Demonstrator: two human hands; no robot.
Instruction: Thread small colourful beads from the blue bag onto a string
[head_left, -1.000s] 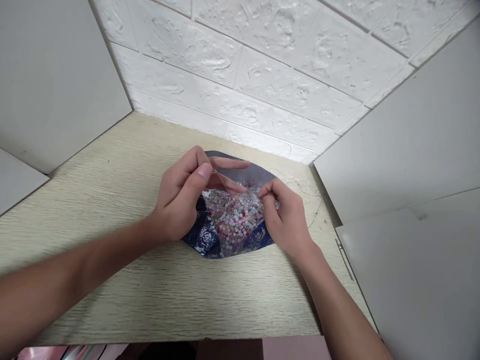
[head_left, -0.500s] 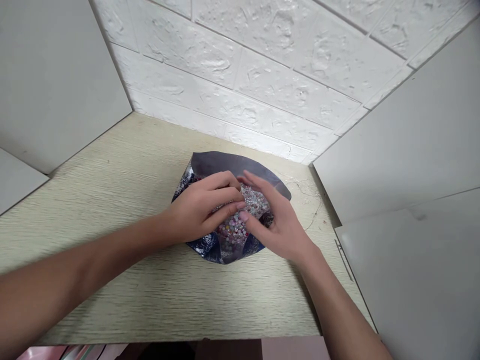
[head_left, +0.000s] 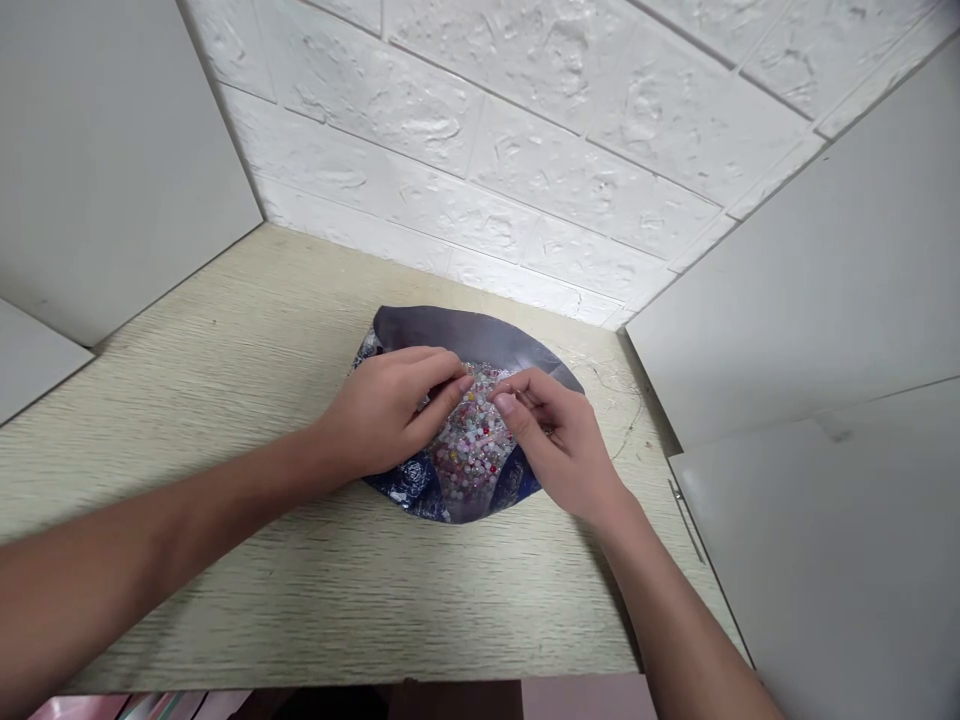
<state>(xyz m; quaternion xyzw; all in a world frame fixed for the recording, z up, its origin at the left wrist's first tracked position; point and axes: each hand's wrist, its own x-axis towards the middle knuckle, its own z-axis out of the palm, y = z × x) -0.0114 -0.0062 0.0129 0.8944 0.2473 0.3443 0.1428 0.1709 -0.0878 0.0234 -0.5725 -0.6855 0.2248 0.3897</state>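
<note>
A dark blue and grey pouch (head_left: 465, 328) lies on the wooden tabletop with its mouth spread wide. Many small beads (head_left: 472, 440), in white, clear, pink and red, show inside it. Over the pouch's left side is my left hand (head_left: 394, 405), thumb and fingertips brought together in a pinch above the beads. Opposite it, my right hand (head_left: 559, 435) is over the right side with thumb and forefinger pinched. Whatever sits between the fingertips of either hand is too small to make out.
A white brick-patterned wall (head_left: 465, 150) rises behind the tabletop (head_left: 315, 590). White panels stand at left (head_left: 120, 160) and right (head_left: 810, 300). Fine clear threads (head_left: 630, 400) lie near the right panel. Pink items (head_left: 82, 706) show below the front edge.
My right hand's fingers have curled from spread into a pinch. My left hand has drawn slightly left, so the hands are further apart and more beads show between them.
</note>
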